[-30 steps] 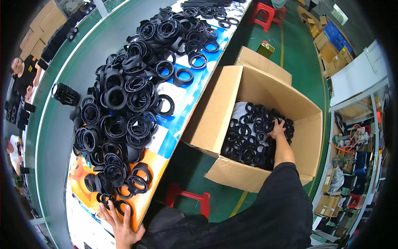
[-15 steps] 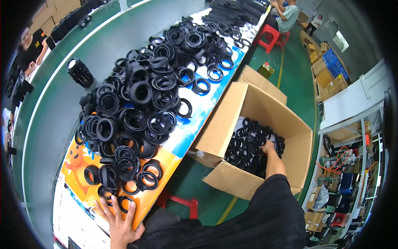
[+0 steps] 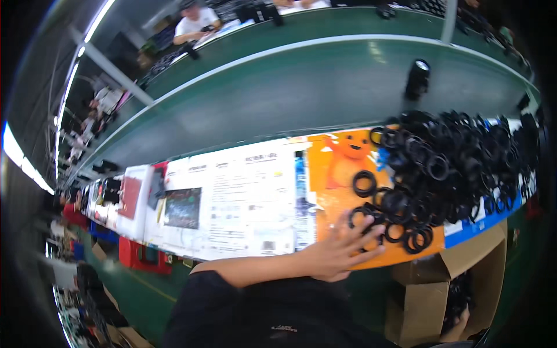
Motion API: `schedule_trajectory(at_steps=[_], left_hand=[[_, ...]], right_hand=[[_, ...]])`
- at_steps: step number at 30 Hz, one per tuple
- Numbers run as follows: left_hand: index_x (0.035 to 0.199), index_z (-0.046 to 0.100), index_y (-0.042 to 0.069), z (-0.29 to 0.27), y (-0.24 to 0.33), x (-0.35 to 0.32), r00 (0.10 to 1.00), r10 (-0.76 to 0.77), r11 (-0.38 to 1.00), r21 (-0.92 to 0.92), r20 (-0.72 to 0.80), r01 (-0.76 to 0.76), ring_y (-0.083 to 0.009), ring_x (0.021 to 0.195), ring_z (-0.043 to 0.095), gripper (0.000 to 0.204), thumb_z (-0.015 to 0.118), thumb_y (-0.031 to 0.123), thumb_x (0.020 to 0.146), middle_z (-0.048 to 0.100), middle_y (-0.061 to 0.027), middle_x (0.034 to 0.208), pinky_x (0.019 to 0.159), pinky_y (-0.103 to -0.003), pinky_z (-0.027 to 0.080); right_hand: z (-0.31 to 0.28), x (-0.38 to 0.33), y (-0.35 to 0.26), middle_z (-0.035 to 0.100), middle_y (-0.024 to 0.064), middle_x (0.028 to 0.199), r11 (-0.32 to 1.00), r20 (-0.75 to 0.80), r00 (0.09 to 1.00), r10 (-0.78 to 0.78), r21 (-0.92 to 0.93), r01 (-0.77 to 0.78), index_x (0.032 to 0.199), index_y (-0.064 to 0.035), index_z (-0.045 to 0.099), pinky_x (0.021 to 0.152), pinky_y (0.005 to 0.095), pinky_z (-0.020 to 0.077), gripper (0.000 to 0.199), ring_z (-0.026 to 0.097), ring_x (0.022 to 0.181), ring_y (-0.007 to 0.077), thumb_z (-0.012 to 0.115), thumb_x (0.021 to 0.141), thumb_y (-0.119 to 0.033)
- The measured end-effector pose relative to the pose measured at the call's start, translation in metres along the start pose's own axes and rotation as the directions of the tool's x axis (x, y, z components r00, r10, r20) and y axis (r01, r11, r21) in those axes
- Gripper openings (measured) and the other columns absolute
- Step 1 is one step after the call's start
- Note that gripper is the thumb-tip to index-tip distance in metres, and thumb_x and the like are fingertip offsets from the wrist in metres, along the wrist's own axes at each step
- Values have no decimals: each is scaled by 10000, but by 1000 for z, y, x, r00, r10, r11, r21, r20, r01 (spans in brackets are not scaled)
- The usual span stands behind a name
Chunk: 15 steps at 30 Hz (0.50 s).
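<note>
My left hand (image 3: 338,253) lies palm down at the front of the table with its fingers spread. Its fingertips are over a few black rings (image 3: 376,216) at the near-left edge of a large heap of black rings (image 3: 432,165). Down to the right, my right hand (image 3: 460,323) is inside a cardboard box (image 3: 422,310), beside a mass of black rings (image 3: 458,293). Its fingers are mostly hidden and blurred, so I cannot see whether they grip one.
Orange and white printed sheets (image 3: 243,203) cover the tabletop. A black cylindrical object (image 3: 418,78) stands on the grey surface (image 3: 290,101) behind the heap. A red stool (image 3: 136,255) is below the table at left. A person in white (image 3: 196,24) sits across.
The view has swung left, bringing the table's left stretch into sight. My right hand is still in the box, and my left hand remains spread by the near rings.
</note>
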State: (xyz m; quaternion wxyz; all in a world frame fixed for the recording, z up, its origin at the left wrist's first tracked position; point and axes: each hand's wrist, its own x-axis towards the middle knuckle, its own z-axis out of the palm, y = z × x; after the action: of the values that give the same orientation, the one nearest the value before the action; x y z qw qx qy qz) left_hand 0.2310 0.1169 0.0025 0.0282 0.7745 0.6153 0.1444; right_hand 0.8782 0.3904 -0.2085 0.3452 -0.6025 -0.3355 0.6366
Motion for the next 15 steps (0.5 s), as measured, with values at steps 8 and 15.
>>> schedule_trajectory(at_steps=[8,15], left_hand=[[1553,509,71,17,0,-17,958,188,974,166,-217,-153,-433,1649,217,667,663,306,948,277,-223,1765,1253,-774,126],[1355,657,81,-48,-55,-50,892,167,982,152,-421,-112,-400,1560,400,471,707,234,913,587,-176,1532,1196,-831,164]], right_hand=[[-24,47,-145,701,146,1337,988,-66,995,-81,-139,71,1477,-69,634,1016,459,580,530,683,1192,298,526,1100,-426],[64,-12,-264,709,85,1138,859,-11,862,-507,-78,505,1211,-73,643,790,383,594,223,695,931,207,720,1021,-160]])
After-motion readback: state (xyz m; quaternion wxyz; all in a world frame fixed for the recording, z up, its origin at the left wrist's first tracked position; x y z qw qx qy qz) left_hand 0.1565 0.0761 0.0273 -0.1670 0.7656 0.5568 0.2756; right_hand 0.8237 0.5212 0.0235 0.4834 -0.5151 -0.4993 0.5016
